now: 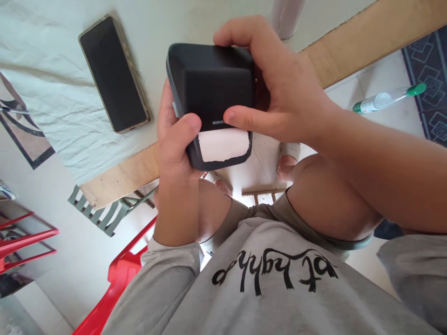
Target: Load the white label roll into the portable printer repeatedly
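Observation:
A black label printer (pixel 218 88) marked "NIIMB…" is held up in front of me, over the near edge of the table. White label paper (pixel 224 145) shows at its lower end. My left hand (pixel 178 135) wraps its left side, thumb on the lower left corner and the other fingers mostly behind it. From the right, my right hand (pixel 275 79) grips it, with the thumb across the front by the lettering and a finger over the top edge. Part of the lettering is covered by that thumb.
A dark-screened phone (pixel 115 74) lies on the pale cloth (pixel 52 93) at the left. A pale pink cylindrical object (pixel 287 17) stands at the back. Below are a bottle with a green cap (pixel 387 98), a patterned mat (pixel 429 83), a green slatted chair (pixel 96 211) and red plastic furniture (pixel 118 279).

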Demonstrator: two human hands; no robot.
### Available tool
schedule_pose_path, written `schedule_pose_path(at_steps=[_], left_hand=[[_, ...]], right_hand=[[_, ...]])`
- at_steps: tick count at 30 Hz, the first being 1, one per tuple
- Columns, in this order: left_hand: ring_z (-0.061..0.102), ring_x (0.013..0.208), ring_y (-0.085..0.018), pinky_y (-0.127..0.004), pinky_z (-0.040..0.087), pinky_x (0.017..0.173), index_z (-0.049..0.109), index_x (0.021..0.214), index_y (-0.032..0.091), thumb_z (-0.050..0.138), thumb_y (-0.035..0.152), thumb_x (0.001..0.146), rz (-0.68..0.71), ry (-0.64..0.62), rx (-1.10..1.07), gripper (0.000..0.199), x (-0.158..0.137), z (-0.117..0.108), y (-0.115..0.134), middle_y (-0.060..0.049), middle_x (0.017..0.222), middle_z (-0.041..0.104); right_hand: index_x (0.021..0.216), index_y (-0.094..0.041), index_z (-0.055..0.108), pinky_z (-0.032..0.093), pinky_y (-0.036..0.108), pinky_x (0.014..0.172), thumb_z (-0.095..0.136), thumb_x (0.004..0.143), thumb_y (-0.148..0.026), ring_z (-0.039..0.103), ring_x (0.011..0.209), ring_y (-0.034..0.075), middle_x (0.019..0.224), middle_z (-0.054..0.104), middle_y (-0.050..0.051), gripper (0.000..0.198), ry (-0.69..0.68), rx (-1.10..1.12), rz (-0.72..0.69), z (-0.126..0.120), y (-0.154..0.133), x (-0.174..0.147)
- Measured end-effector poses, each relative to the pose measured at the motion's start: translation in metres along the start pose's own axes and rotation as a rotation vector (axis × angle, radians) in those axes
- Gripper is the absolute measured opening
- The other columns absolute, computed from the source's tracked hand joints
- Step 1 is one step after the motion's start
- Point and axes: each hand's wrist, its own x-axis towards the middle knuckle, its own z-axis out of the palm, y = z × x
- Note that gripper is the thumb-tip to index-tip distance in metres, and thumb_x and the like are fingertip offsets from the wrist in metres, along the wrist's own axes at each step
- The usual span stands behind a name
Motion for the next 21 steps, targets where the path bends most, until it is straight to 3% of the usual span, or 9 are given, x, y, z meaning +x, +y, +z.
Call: schedule_pose_path(at_steps=[3,5,8,11,14,16,18,21], left_hand=[[0.057,0.167,-0.036,-0.054,0.048,0.145,0.071,0.113,0.023,0.07,0.062,0.095,-0.029,-0.005,-0.025,0.043,0.0,0.01,0.008,-0.01,0.119,0.084],[0.066,0.156,-0.036,-0.055,0.052,0.14,0.069,0.107,0.021,0.054,0.047,0.104,-0.08,0.101,-0.024,0.03,0.0,0.017,0.013,-0.01,0.118,0.082],[0.08,0.117,-0.028,-0.047,0.067,0.114,0.071,0.109,0.02,0.04,0.028,0.107,-0.09,0.269,0.007,0.032,0.001,0.026,0.016,-0.007,0.105,0.079],[0.075,0.088,-0.019,-0.036,0.069,0.091,0.073,0.106,0.018,0.04,0.024,0.106,-0.058,0.279,0.026,0.033,0.0,0.03,0.015,-0.004,0.091,0.072],[0.069,0.077,-0.013,-0.03,0.066,0.083,0.072,0.101,0.018,0.048,0.025,0.104,-0.059,0.308,0.019,0.025,-0.001,0.029,0.015,0.0,0.083,0.064],[0.069,0.078,-0.014,-0.031,0.066,0.086,0.066,0.092,0.019,0.053,0.024,0.1,-0.054,0.329,0.024,0.016,-0.002,0.027,0.014,0.001,0.079,0.057],[0.074,0.093,-0.019,-0.038,0.067,0.098,0.055,0.081,0.022,0.054,0.022,0.097,-0.045,0.343,0.02,0.016,-0.003,0.022,0.013,0.0,0.077,0.051],[0.075,0.126,-0.028,-0.049,0.065,0.116,0.054,0.084,0.025,0.054,0.04,0.102,-0.05,0.268,-0.018,0.024,-0.003,0.014,0.01,-0.003,0.087,0.062]], right_hand=[[0.166,-0.016,0.05,0.051,0.015,0.132,0.041,0.107,-0.08,0.058,0.151,0.002,0.161,0.054,0.003,0.088,0.034,-0.061,-0.004,0.001,0.003,-0.003],[0.166,-0.014,0.052,0.051,0.015,0.134,0.037,0.109,-0.078,0.057,0.15,0.002,0.161,0.054,0.004,0.087,0.06,-0.105,-0.021,-0.001,0.005,-0.005],[0.165,-0.008,0.051,0.047,0.013,0.14,0.037,0.112,-0.071,0.053,0.154,0.002,0.164,0.051,0.007,0.084,0.069,-0.111,-0.062,-0.005,0.005,-0.007],[0.167,-0.009,0.047,0.045,0.012,0.142,0.039,0.112,-0.068,0.052,0.158,0.001,0.167,0.049,0.005,0.081,0.015,-0.081,-0.075,-0.006,0.004,-0.008],[0.168,-0.012,0.044,0.045,0.014,0.143,0.042,0.109,-0.071,0.05,0.162,0.003,0.17,0.048,0.004,0.083,-0.032,-0.053,-0.05,-0.005,0.003,-0.007],[0.17,-0.01,0.041,0.047,0.016,0.143,0.044,0.107,-0.074,0.05,0.162,0.006,0.173,0.044,0.006,0.09,-0.055,-0.027,-0.023,-0.006,0.001,-0.006],[0.17,-0.008,0.042,0.048,0.017,0.142,0.046,0.106,-0.075,0.051,0.161,0.007,0.171,0.045,0.008,0.093,-0.055,-0.049,-0.02,-0.01,-0.003,-0.006],[0.158,-0.013,0.059,0.047,0.018,0.138,0.053,0.102,-0.075,0.056,0.147,0.004,0.152,0.058,0.002,0.083,0.038,-0.13,0.008,-0.018,-0.014,-0.005]])
